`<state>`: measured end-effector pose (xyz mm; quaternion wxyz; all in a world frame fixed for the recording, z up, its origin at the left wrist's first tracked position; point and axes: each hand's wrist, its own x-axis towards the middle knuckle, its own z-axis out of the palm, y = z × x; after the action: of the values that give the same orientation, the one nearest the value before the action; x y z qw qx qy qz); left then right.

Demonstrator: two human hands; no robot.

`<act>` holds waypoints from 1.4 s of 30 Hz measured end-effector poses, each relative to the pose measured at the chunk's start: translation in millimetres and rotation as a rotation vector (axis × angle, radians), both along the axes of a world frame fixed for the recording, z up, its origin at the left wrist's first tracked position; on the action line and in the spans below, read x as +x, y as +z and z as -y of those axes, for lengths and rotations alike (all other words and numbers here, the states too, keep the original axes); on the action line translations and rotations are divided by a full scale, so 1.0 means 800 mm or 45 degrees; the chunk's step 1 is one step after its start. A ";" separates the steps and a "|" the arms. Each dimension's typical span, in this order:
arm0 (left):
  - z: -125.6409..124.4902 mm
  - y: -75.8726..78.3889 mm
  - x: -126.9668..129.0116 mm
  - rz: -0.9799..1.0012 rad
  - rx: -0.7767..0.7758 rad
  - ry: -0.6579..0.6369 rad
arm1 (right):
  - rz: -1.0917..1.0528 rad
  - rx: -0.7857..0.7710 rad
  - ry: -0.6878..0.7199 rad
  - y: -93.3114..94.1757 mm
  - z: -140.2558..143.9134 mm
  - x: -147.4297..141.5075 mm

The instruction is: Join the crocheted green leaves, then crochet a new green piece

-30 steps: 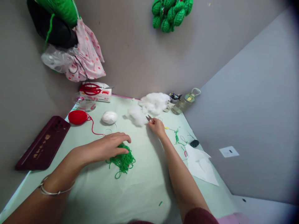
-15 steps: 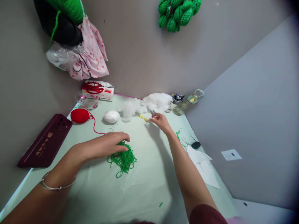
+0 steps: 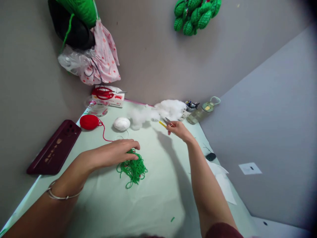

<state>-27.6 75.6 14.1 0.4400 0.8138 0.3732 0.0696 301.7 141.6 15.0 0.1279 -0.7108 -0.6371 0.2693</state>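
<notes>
Above a tangled heap of green yarn (image 3: 135, 172) is my left hand (image 3: 119, 152), its thumb and fingers curved apart over the top of the heap. Farther off to the right, my right hand (image 3: 178, 130) is closed on a small pair of scissors (image 3: 168, 121), whose blades point up and away. A thin yellow-handled crochet hook (image 3: 162, 123) sticks out from the same fingers towards the left. White stuffing (image 3: 169, 109) lies just beyond that hand.
At the back left are a white yarn ball (image 3: 121, 124), a red yarn ball (image 3: 89, 122), a box with red-handled scissors (image 3: 104, 93) and a dark red phone (image 3: 55, 147). A water bottle (image 3: 201, 112) and pen cup (image 3: 185, 113) stand back right, with white sheets (image 3: 224, 183) nearer.
My right hand has moved slightly right, and the yellow crochet hook has shifted along with it. My left hand stays over the green yarn. The whole view has shifted a little.
</notes>
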 end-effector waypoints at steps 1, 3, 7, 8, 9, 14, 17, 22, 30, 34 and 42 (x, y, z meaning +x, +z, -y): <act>0.000 0.001 0.000 -0.009 -0.001 -0.003 | -0.026 0.001 0.007 0.012 0.007 0.011; 0.000 0.003 0.001 -0.021 0.005 0.001 | -0.103 0.003 0.018 0.031 0.020 0.028; 0.000 0.007 0.005 0.054 0.039 0.089 | -0.305 -0.001 0.042 0.045 0.047 0.041; 0.000 0.008 0.005 0.089 0.055 0.136 | -0.353 -0.018 0.054 0.044 0.053 0.040; 0.000 0.010 0.006 0.124 0.075 0.189 | -0.401 -0.037 0.067 0.042 0.058 0.038; 0.000 0.010 0.018 0.352 0.304 0.394 | -0.598 -0.099 0.123 0.038 0.085 0.018; 0.000 0.003 0.029 0.420 0.369 0.403 | -0.693 -0.142 0.169 0.043 0.099 0.004; -0.002 -0.010 0.039 0.386 0.390 0.402 | -0.873 -0.121 0.168 0.041 0.114 -0.006; 0.004 0.002 0.045 0.594 -0.004 0.453 | -1.218 0.082 0.035 0.021 0.126 -0.027; 0.014 0.012 0.052 0.804 -0.306 0.456 | -1.232 -0.071 0.107 0.008 0.132 -0.065; -0.006 0.016 0.022 1.293 -0.261 0.913 | -1.286 -0.319 0.129 -0.019 0.102 -0.095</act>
<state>-10.0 80.5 27.1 0.5874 0.4572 0.3722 0.5544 226.0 60.3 -0.5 0.3201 -0.4704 -0.4924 0.6586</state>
